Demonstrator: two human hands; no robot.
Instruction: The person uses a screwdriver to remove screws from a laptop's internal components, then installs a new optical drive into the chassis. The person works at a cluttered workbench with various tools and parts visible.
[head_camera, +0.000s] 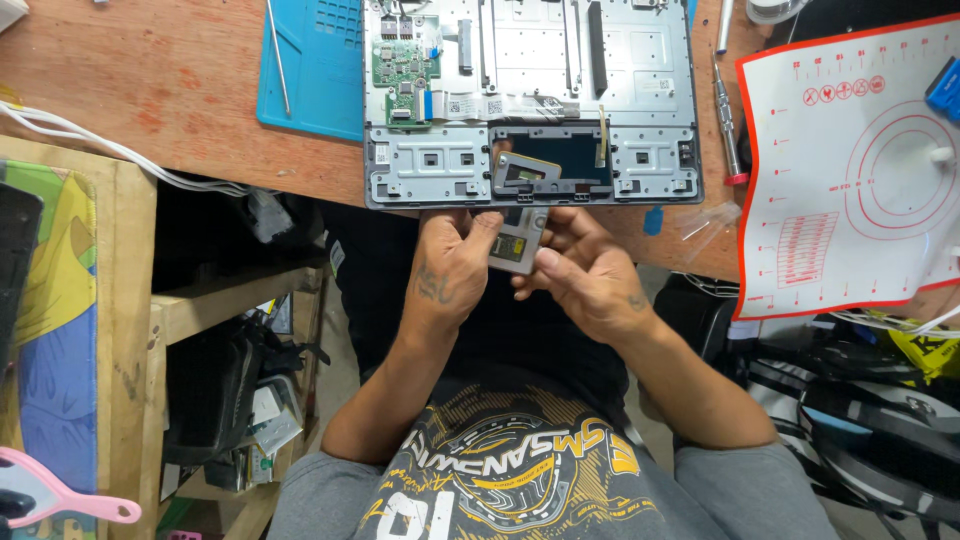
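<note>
An opened laptop chassis (530, 100) lies upside down at the wooden bench edge, its green circuit board (403, 65) exposed at the upper left. Just below that edge, both my hands hold a small grey rectangular part (518, 242). My left hand (450, 270) grips its left side with thumb and fingers. My right hand (585, 275) pinches its right and lower edge. A second flat dark part (525, 172) rests tilted on the chassis's lower middle bay, right above my fingers.
A blue work mat (310, 65) with a thin metal tool (278, 55) lies left of the chassis. A screwdriver (727, 120) and a white, red-bordered mat (850, 160) are on the right. A white cable (110, 150) runs at left over a wooden shelf (140, 330).
</note>
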